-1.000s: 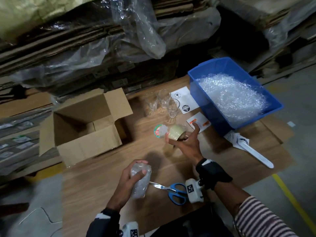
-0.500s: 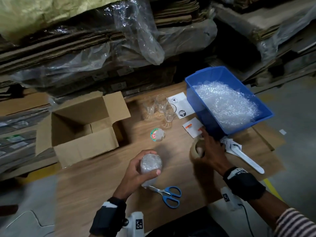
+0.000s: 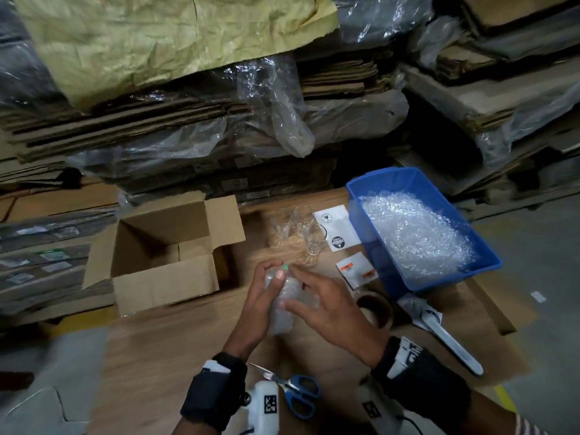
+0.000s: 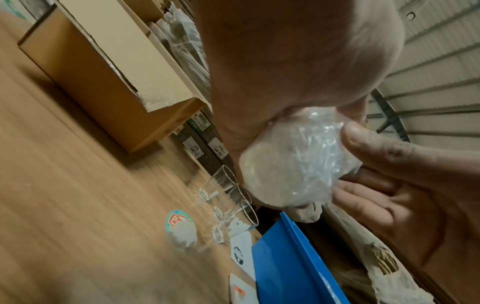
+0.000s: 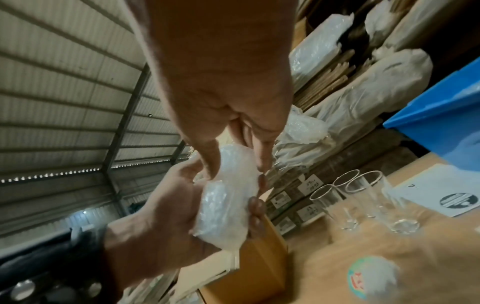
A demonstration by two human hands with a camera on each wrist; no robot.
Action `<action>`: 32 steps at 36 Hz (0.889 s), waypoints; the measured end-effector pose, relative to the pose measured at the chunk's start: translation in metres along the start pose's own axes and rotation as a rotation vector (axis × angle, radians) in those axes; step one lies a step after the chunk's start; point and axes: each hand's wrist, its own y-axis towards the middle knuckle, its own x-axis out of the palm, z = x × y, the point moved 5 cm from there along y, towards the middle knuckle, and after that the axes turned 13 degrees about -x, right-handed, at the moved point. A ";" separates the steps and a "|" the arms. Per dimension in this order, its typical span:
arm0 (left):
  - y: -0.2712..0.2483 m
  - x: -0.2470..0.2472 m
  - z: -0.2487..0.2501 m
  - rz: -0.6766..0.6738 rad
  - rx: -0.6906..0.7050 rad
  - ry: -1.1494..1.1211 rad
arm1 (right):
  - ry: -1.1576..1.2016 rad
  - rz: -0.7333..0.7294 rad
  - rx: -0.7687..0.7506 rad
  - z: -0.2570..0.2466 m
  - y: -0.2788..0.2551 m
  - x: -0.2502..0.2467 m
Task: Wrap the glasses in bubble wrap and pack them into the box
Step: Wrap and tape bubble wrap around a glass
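We hold the bubble-wrapped glass [image 3: 282,301] above the desk [image 3: 175,346]: our left hand [image 3: 259,304] curls around it, our right hand [image 3: 326,312] touches it with straight fingers, beside the open box [image 3: 163,277].

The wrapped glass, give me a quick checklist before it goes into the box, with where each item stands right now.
1. Grip: left hand holds the wrapped glass above the table. Ok.
2. Right hand: straight fingers lie against the wrap, holding nothing else. Ok.
3. Wrap coverage: bubble wrap covers every side that shows. Ok.
4. Wrap taped shut: no tape strip can be made out on it; the tape roll lies on the table. Cannot tell.
5. Box: flaps open, and the part of the inside that shows is bare. Ok.
6. All glasses wrapped: three bare glasses stand beside the blue bin. Not ok.
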 end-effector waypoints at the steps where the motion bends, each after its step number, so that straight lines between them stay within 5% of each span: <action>1: 0.001 0.001 0.002 0.025 0.010 0.014 | 0.007 0.013 0.005 -0.001 0.002 -0.001; 7: 0.004 0.010 0.015 0.105 -0.051 -0.111 | 0.182 0.052 0.128 0.011 0.011 -0.009; 15: 0.010 0.025 0.044 0.038 -0.096 -0.235 | 0.152 0.015 0.172 0.026 0.022 -0.021; 27: 0.023 0.031 0.064 0.048 -0.145 -0.413 | 0.370 -0.100 0.094 0.016 0.051 -0.048; 32: 0.025 0.037 0.066 -0.004 -0.126 -0.407 | 0.398 -0.007 0.177 0.024 0.057 -0.047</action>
